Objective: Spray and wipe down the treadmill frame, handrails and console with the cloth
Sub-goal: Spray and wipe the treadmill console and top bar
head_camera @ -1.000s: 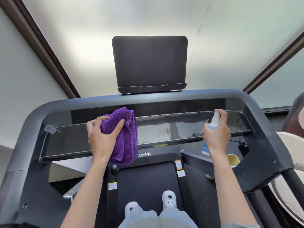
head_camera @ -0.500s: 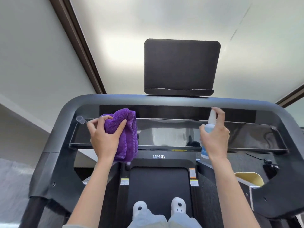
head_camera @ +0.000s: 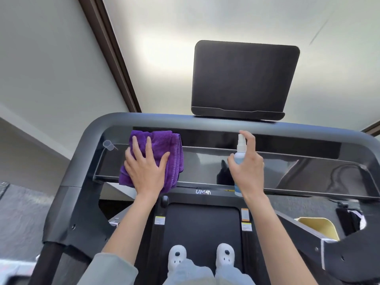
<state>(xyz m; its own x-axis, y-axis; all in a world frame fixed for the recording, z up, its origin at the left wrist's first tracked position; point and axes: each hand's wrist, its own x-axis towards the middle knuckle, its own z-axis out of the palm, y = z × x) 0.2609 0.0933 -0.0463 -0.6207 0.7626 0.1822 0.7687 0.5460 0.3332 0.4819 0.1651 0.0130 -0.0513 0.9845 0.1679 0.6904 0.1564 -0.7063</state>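
A purple cloth (head_camera: 164,145) lies flat against the left part of the glossy black console panel (head_camera: 308,171) of the treadmill. My left hand (head_camera: 144,165) presses on it with straight, spread fingers. My right hand (head_camera: 248,167) grips a small white and blue spray bottle (head_camera: 239,153) in front of the panel's middle, index finger on top of the nozzle. The dark grey frame (head_camera: 86,145) curves around the console. A dark tablet holder (head_camera: 242,79) stands on its top bar.
A small clear cap (head_camera: 109,145) sits at the panel's left end. The black running belt (head_camera: 201,227) lies below, with my white shoes (head_camera: 176,256) on it. A yellow container (head_camera: 320,227) sits low on the right. A window frame and wall rise at left.
My left hand has flattened out on the cloth, which was bunched in its grip before and now spreads on the panel. The view has swung left. The right hand still holds the bottle.
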